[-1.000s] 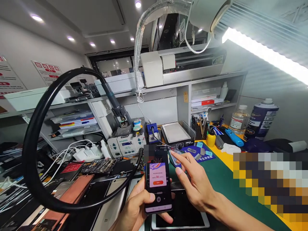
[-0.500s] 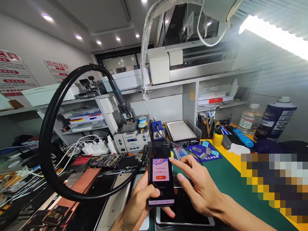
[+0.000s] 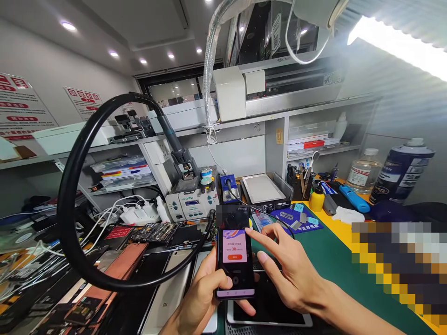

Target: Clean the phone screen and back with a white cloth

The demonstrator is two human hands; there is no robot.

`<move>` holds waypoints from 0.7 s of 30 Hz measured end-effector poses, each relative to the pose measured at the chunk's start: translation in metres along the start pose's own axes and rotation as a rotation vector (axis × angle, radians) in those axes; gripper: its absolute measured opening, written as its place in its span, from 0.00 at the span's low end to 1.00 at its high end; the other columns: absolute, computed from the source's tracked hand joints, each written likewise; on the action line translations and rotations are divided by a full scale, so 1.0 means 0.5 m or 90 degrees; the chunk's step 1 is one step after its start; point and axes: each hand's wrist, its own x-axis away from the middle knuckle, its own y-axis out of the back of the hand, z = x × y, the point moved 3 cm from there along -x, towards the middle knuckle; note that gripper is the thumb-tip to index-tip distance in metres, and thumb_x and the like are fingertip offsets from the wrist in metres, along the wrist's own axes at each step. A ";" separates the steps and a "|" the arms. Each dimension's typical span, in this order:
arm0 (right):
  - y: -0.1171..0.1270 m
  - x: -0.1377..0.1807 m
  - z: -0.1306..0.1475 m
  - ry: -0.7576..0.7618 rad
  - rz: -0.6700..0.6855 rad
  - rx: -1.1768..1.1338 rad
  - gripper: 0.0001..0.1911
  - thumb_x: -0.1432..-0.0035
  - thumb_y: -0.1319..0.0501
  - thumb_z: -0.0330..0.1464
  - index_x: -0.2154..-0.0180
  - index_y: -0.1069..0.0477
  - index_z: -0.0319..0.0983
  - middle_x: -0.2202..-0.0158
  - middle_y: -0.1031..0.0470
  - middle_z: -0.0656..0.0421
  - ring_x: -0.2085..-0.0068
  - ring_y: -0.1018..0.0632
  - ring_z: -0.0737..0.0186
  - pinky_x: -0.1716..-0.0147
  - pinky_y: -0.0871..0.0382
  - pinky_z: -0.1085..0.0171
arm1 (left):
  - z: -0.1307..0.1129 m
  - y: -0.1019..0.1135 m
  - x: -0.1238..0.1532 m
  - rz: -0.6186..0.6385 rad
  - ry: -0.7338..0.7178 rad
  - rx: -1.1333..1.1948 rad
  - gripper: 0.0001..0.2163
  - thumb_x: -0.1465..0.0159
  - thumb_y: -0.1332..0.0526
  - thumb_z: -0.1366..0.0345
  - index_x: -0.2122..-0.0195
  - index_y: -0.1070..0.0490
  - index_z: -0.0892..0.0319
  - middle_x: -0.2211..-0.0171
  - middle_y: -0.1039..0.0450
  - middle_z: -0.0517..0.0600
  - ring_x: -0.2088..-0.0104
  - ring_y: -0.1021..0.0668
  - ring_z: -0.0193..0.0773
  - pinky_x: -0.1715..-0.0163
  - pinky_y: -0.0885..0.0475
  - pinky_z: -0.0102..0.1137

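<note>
A smartphone [image 3: 235, 272] stands upright in my left hand [image 3: 204, 284], its thumb over the lower left edge and fingers behind. The lit screen shows a white and purple pop-up with an orange button and the number 30. My right hand [image 3: 288, 270] holds nothing; its index finger points at the pop-up's top right corner, and whether the tip touches the glass I cannot tell. The thumb is apart from that finger. Under both hands lies a white-framed tablet [image 3: 279, 302] with a dark screen, partly hidden by them.
A thick black hose [image 3: 64, 200] loops over the left side from a grey rework station [image 3: 192, 204]. Stacked phones and panels [image 3: 118, 270] crowd the left. A green mat [image 3: 335, 260] covers the right. Behind are a yellow bottle [image 3: 316, 199], a clear bottle [image 3: 361, 174] and a spray can [image 3: 401, 172].
Almost nothing differs. The view has shifted very slightly, and both hands keep the same pose with the same pop-up on the phone.
</note>
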 end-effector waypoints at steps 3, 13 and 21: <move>-0.001 -0.002 0.002 0.001 0.013 0.003 0.25 0.27 0.52 0.32 0.31 0.41 0.45 0.55 0.37 0.53 0.57 0.29 0.52 0.63 0.29 0.51 | 0.003 0.000 -0.001 0.001 -0.004 -0.002 0.30 0.44 0.41 0.76 0.38 0.34 0.54 0.51 0.23 0.55 0.59 0.17 0.46 0.70 0.17 0.38; -0.002 0.001 -0.001 -0.003 0.016 0.005 0.25 0.26 0.53 0.33 0.31 0.43 0.45 0.54 0.37 0.52 0.56 0.29 0.52 0.62 0.29 0.50 | -0.005 -0.008 -0.001 -0.001 -0.002 -0.018 0.29 0.45 0.40 0.76 0.41 0.32 0.56 0.54 0.22 0.54 0.68 0.17 0.40 0.72 0.19 0.35; -0.001 -0.003 0.005 -0.002 0.030 0.009 0.24 0.27 0.51 0.33 0.32 0.39 0.46 0.54 0.36 0.52 0.57 0.28 0.52 0.63 0.29 0.52 | -0.002 -0.005 0.002 -0.012 -0.001 -0.028 0.31 0.46 0.39 0.74 0.39 0.35 0.55 0.54 0.23 0.53 0.67 0.18 0.39 0.70 0.20 0.32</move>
